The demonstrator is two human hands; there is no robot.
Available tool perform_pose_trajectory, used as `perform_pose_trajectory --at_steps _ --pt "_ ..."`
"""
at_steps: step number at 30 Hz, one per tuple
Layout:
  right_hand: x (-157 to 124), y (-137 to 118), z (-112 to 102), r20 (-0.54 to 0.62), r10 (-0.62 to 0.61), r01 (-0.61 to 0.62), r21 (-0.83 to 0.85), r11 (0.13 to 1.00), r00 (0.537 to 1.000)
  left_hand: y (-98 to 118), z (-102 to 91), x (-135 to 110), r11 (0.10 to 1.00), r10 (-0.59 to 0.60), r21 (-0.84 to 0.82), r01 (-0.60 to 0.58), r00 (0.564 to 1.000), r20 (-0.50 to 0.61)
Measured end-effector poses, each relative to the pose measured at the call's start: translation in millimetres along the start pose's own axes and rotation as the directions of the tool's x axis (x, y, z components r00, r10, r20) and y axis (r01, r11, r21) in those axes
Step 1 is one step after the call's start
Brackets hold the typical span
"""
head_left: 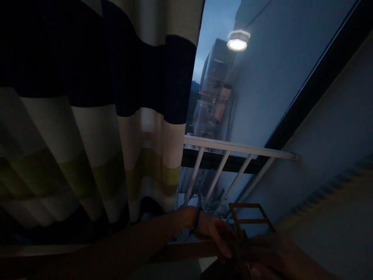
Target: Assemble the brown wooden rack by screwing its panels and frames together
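The scene is dim. My left hand (214, 231), with a dark band on its wrist, reaches in from the lower left and meets my right hand (274, 258) at the bottom edge. Both hands close around something small and dark between them (241, 252); I cannot make out what it is. A brown wooden frame (249, 219) stands just behind the hands, and a wooden bar (186, 251) runs under my left wrist.
A striped curtain (87, 116) in white, navy and green hangs at the left. A white railing (233, 149) crosses the window behind. The glass reflects a round ceiling lamp (237, 41). Buildings (214, 97) show outside. A pale wall (335, 175) fills the right.
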State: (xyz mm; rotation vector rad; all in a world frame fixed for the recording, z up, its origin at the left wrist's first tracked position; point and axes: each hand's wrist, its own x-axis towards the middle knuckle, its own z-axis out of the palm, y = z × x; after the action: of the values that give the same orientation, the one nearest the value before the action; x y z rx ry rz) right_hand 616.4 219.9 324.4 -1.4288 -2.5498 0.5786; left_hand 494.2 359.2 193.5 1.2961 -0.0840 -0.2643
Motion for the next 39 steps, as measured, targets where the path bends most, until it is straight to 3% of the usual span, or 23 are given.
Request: perform_pose_trajectory --at_steps 3,11,18,21,25,28,33,34,36,39 --pt "8 5 1 -0.043 0.002 -0.002 -0.001 1.000 0.999 6 2.5 -2 0.999 -0.042 0.003 0.042 0.999 -0.008" --pt "10 33 5 -0.123 0.155 -0.162 -0.053 0.985 0.980 19 9.8 -8 0.993 -0.114 0.020 0.115 0.992 -0.047" --pt "-16 27 3 -0.136 0.121 -0.139 -0.124 0.983 0.983 16 6.6 -5 0.996 -0.077 0.052 0.079 0.996 -0.037" --pt "-15 24 5 -0.092 0.101 -0.116 -0.175 0.978 0.991 11 3.8 -4 0.995 -0.079 0.058 0.081 0.996 -0.042" --pt "-3 27 14 -0.110 0.150 -0.176 -0.284 0.942 0.982 8 1.7 -3 0.994 -0.067 0.086 0.070 0.997 -0.038" --pt "8 31 25 -0.120 0.279 -0.303 -0.300 0.905 0.953 8 1.7 -3 0.994 -0.011 0.113 0.012 1.000 -0.012" --pt "12 30 27 0.043 0.543 -0.544 0.065 0.836 0.839 11 4.3 -6 0.998 -0.057 0.025 0.057 0.998 -0.011" --pt "9 28 23 0.067 0.540 -0.545 0.087 0.834 0.839 11 4.8 -6 0.997 -0.075 0.008 0.075 0.997 -0.013" --pt "4 23 13 0.009 0.467 -0.467 0.023 0.884 0.884 11 5.4 -6 0.996 -0.093 0.001 0.093 0.996 -0.016" --pt "-4 20 -3 -0.138 0.188 -0.211 -0.182 0.960 0.973 9 4.6 -3 0.998 -0.060 0.032 0.060 0.998 -0.026"
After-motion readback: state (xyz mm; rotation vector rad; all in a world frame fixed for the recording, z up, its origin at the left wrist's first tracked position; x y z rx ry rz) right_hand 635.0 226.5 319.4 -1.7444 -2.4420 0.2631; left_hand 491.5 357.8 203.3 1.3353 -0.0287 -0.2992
